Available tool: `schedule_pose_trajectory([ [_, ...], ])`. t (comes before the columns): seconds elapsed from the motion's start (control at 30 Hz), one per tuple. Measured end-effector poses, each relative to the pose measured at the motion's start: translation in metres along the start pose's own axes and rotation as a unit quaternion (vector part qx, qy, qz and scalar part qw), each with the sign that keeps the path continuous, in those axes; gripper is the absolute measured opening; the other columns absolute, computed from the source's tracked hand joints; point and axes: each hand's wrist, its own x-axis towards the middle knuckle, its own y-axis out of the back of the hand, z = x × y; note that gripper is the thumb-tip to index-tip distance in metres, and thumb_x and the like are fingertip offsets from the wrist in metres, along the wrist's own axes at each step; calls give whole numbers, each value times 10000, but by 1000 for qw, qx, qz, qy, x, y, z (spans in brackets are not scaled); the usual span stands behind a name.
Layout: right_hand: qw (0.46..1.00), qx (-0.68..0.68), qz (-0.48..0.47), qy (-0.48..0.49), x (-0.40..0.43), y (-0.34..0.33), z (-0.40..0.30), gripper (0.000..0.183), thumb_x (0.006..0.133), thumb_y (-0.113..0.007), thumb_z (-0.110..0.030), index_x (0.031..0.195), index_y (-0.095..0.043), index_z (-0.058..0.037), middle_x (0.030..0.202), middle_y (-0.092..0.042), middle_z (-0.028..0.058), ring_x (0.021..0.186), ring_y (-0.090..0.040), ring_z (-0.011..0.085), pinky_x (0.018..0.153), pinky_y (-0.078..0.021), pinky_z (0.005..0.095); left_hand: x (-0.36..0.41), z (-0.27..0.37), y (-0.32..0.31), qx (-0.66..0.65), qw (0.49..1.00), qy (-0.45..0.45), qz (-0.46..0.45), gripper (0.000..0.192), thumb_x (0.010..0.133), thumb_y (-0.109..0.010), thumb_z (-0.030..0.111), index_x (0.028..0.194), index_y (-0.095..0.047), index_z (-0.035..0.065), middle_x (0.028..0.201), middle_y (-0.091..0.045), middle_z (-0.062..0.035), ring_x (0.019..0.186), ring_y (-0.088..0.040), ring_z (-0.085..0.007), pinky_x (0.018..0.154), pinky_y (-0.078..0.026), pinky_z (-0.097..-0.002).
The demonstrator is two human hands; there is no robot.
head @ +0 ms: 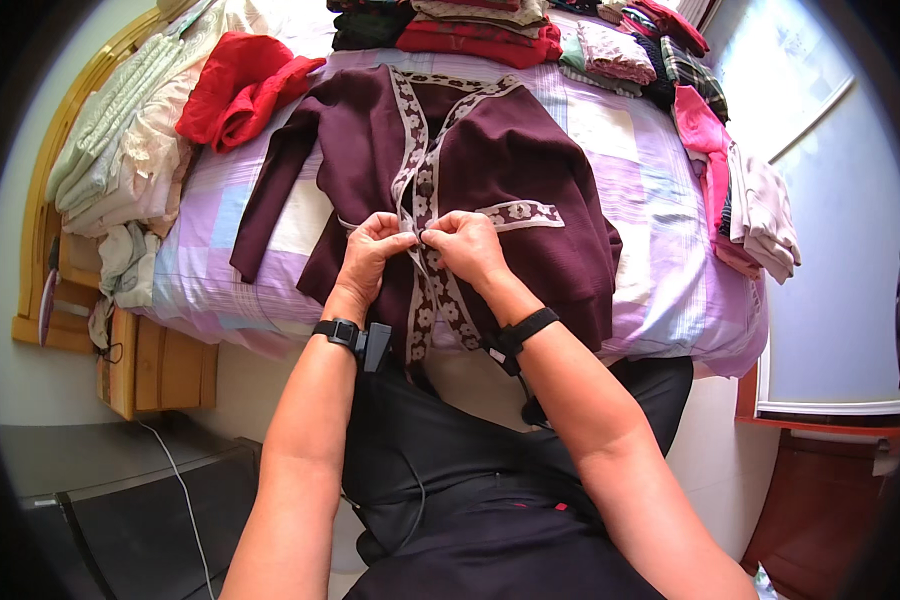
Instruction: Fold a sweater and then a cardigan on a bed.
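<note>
A maroon cardigan (525, 165) with flower-patterned trim lies front up on a bed, its collar away from me and its hem towards me. My left hand (376, 251) pinches the trim of one front edge between thumb and fingers, about midway down. Close beside it, my right hand (466, 241) pinches the other front edge, near the trimmed pocket. The fingertips of both hands nearly touch, and they hide what fastening may lie between them. Below my hands the two trimmed edges hang apart over the bed's near side. One sleeve spreads out to the left.
A crumpled red garment (240, 94) lies at the upper left, beside stacked pale quilted bedding (112, 120). Folded clothes (480, 37) are piled along the far side. More clothes (757, 210) hang at the right edge. A wooden bedside cabinet (165, 367) stands at the lower left.
</note>
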Motion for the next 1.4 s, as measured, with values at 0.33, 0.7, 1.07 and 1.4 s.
schedule_pose_trajectory([
  [0.33, 985, 152, -68, -54, -7, 13, -19, 139, 917, -735, -92, 971, -741, 37, 838, -718, 76, 585, -649, 136, 540, -550, 270, -6, 0, -5, -13, 999, -24, 29, 250, 846, -736, -39, 1073, -651, 20, 967, -732, -57, 866, -701, -132, 867, -561, -266],
  [0.7, 985, 137, -91, -54, -4, 16, -9, 134, 946, -731, -172, 992, -744, -47, 852, -726, 20, 575, -630, 74, 480, -412, 215, -3, -7, -7, 22, 998, -30, 51, 239, 825, -696, -46, 1055, -659, 9, 938, -747, -76, 833, -714, -145, 821, -576, -277],
  [1.07, 983, 156, -92, -29, -8, 15, -5, 105, 933, -722, -112, 955, -728, -9, 818, -710, 39, 571, -628, 101, 506, -474, 241, -4, -9, -10, 43, 997, -38, 45, 246, 844, -741, -79, 1049, -653, 25, 941, -704, -26, 841, -674, -101, 808, -570, -255],
  [1.4, 987, 137, -78, -26, -5, 9, 6, 138, 933, -752, -86, 1014, -757, 25, 839, -730, 48, 573, -612, 94, 535, -503, 242, -10, -6, -14, 107, 993, -21, 37, 229, 853, -743, -58, 1002, -611, 56, 906, -653, 16, 824, -634, -70, 791, -538, -229],
])
